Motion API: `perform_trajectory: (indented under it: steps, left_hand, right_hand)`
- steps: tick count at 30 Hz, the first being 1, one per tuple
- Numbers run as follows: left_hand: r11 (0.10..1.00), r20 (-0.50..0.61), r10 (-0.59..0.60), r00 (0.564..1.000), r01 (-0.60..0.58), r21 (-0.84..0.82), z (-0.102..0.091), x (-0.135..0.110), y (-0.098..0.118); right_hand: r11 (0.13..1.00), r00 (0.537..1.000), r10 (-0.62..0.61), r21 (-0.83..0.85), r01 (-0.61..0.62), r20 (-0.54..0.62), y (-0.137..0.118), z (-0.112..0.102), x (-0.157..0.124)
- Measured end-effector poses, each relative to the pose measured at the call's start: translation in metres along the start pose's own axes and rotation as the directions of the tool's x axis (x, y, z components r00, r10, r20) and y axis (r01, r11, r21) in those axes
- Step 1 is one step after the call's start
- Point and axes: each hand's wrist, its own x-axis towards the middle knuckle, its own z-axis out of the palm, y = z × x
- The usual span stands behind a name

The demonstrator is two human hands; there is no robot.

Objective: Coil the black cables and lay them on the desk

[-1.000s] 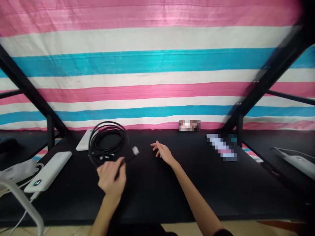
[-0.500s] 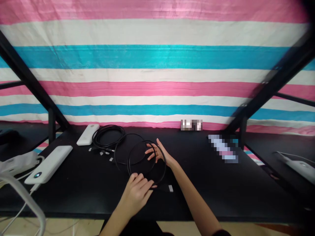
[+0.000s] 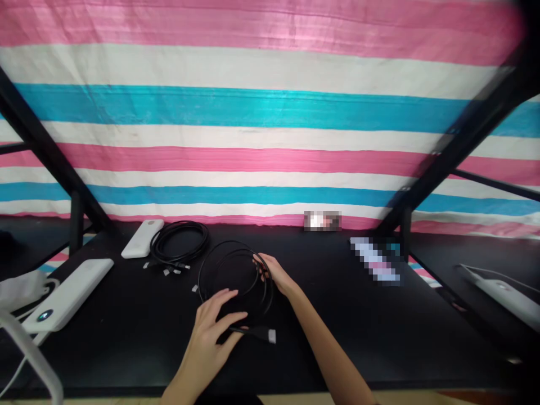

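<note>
A black cable (image 3: 201,270) with a flat, light-tipped plug (image 3: 265,334) lies in loose loops in front of me. My right hand (image 3: 272,274) is closed around the right side of the loops, its fingers curled in. My left hand (image 3: 215,326) rests at the near left side with fingers spread and touching the loops. The plug's end of the cable passes by the left thumb, and the plug points right. Another light-coloured plug (image 3: 194,288) shows just left of the loops.
A coiled bundle of black cables (image 3: 158,257) with several light tips lies at the back left, beside a white power bank (image 3: 142,239). Nearer stands a larger white power bank (image 3: 71,295) with a lit display. Black frame bars (image 3: 422,191) slant up at both sides.
My left hand has spread its fingers and shifted left. My right hand has curled around the loops, which are drawn closer together. The view has shifted slightly.
</note>
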Motion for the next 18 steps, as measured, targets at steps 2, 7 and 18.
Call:
perform_trajectory:
  steps: [2, 7, 18]
  left_hand:
    - [0.999, -0.03, -0.026, 0.999, 0.027, 0.022, 0.0, -0.006, -0.01]
    - [0.982, 0.004, -0.168, 0.986, 0.168, 0.086, 0.002, -0.025, -0.035]
    - [0.934, 0.119, -0.284, 0.951, 0.246, 0.26, 0.012, -0.035, -0.037]
  right_hand:
    - [1.0, 0.999, -0.019, -0.003, 0.019, -0.035, -0.002, 0.0, 0.0]
    - [0.999, 0.999, 0.031, -0.022, -0.031, 0.026, -0.008, 0.002, -0.003]
    - [0.986, 1.0, 0.0, -0.167, 0.003, 0.018, 0.002, 0.007, 0.001]
